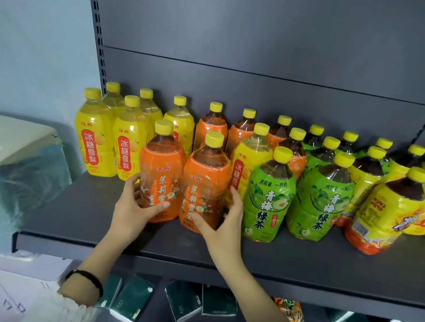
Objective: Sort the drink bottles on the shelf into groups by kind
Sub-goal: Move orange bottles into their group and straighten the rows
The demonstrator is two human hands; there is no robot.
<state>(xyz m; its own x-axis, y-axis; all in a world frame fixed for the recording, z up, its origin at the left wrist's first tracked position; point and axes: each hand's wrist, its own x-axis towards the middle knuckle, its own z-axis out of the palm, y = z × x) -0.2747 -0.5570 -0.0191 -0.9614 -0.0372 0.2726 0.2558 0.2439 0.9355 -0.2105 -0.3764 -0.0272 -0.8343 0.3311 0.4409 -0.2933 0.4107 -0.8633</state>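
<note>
Above and left of the left hand (pixel 136 202), yellow bottles (pixel 95 140) labelled 冰糖雪梨. Left hand wrapped round an orange bottle (pixel 162 163) marked 茉莉蜜茶, thumb across the label. Just beside, a second orange bottle (pixel 205 178) gripped by the right hand (pixel 223 221), thumb in front. Right of that hand, green bottles (pixel 267 198) reading 青梅绿茶, upright on the shelf (pixel 82 215).

Fuzzy white sleeves (pixel 59 310), black wristband (pixel 88 279)

left hand (pixel 133 205) gripping, right hand (pixel 222 223) gripping, both reaching forward
</note>
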